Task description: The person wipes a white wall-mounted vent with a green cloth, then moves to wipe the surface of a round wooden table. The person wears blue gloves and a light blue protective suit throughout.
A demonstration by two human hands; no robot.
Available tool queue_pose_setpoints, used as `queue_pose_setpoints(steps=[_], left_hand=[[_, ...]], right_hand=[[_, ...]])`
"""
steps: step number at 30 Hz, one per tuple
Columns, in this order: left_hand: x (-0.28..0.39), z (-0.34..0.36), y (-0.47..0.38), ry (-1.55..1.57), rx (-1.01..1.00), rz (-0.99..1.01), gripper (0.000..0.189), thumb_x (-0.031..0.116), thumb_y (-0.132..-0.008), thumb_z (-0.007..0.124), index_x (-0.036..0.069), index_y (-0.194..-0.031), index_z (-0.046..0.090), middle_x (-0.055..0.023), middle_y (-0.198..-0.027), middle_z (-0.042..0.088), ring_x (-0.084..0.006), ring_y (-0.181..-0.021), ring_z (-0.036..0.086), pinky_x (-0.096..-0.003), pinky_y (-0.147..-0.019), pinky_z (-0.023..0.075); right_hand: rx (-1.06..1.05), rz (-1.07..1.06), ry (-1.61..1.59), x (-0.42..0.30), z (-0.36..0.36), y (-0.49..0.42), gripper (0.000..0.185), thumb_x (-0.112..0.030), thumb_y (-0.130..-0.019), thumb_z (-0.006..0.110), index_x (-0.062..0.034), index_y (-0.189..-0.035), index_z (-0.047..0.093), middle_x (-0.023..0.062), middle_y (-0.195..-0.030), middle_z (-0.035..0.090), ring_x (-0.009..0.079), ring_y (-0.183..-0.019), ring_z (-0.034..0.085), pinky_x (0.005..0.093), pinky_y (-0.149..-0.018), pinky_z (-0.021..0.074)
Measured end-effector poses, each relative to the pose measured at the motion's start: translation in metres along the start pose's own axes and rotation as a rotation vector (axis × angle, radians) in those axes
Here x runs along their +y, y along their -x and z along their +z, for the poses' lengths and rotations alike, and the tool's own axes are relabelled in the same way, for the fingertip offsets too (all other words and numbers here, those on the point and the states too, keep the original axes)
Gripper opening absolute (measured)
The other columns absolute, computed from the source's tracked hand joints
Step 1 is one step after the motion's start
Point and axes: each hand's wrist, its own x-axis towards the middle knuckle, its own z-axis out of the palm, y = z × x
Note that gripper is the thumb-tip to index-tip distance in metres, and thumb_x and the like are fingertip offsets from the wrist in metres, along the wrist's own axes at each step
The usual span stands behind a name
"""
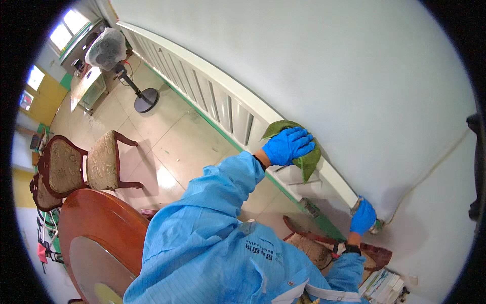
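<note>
My left hand (289, 146), in a blue glove, presses a green cloth (309, 161) onto the top ledge (338, 182) of a long white ribbed panel (212, 98) beside the wall. The panel looks like a radiator or its cover. The cloth drapes over both edges of the ledge, its middle hidden under my palm. At the near end of the ledge is my right hand (363, 217), also blue-gloved, with its fingers curled against the corner. A small grey-brown patch shows beside those fingers; I cannot tell what it is.
A floor fan (146, 100) with a plastic-wrapped head stands left of the panel. Upholstered wooden chairs (102, 163) and a round wooden table (102, 216) are at left. Another chair (311, 249) and a stack of papers or books (383, 287) sit low right. A cable (421, 171) runs along the wall.
</note>
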Motion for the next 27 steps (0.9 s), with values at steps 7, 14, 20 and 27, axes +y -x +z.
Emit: queue_pose_setpoints(steps=[7, 14, 20, 27], left_hand=[[-0.117, -0.040, 0.059, 0.005, 0.010, -0.158, 0.071, 0.035, -0.072, 0.072, 0.019, -0.138, 0.051, -0.0083, -0.141, 0.051, -0.0314, -0.127, 0.051, -0.0476, -0.104, 0.0407], [-0.207, -0.074, 0.097, 0.035, 0.050, -0.238, 0.069, 0.042, -0.075, 0.074, 0.019, -0.137, 0.052, -0.0053, -0.142, 0.051, -0.0304, -0.129, 0.048, -0.0478, -0.107, 0.0383], [-0.264, -0.091, 0.121, 0.021, 0.093, -0.252, 0.066, 0.039, -0.073, 0.077, 0.018, -0.132, 0.056, -0.0074, -0.137, 0.055, -0.0313, -0.125, 0.051, -0.0475, -0.108, 0.0386], [-0.295, -0.110, 0.135, 0.009, 0.093, -0.370, 0.063, 0.027, -0.074, 0.077, 0.015, -0.131, 0.056, -0.0096, -0.136, 0.055, -0.0339, -0.128, 0.049, -0.0483, -0.111, 0.0347]], right_hand=[[-0.179, 0.373, -0.259, -0.001, 0.002, 0.000, 0.032, -0.027, -0.098, 0.048, -0.0053, -0.102, 0.071, 0.0168, -0.089, 0.069, 0.0326, -0.081, 0.063, 0.0433, -0.072, 0.0460], [-0.221, 0.272, -0.055, 0.009, -0.004, 0.000, 0.034, -0.029, -0.100, 0.048, -0.0040, -0.106, 0.069, 0.0191, -0.102, 0.067, 0.0352, -0.089, 0.062, 0.0452, -0.081, 0.0466], [-0.163, 0.383, -0.495, -0.023, -0.036, -0.010, 0.033, -0.024, -0.099, 0.053, 0.0006, -0.115, 0.068, 0.0149, -0.108, 0.068, 0.0257, -0.094, 0.063, 0.0378, -0.086, 0.0481], [-0.280, 0.463, -0.639, -0.106, -0.090, -0.050, 0.026, -0.015, -0.099, 0.053, -0.0055, -0.117, 0.069, 0.0094, -0.116, 0.066, 0.0224, -0.103, 0.060, 0.0358, -0.094, 0.0453]])
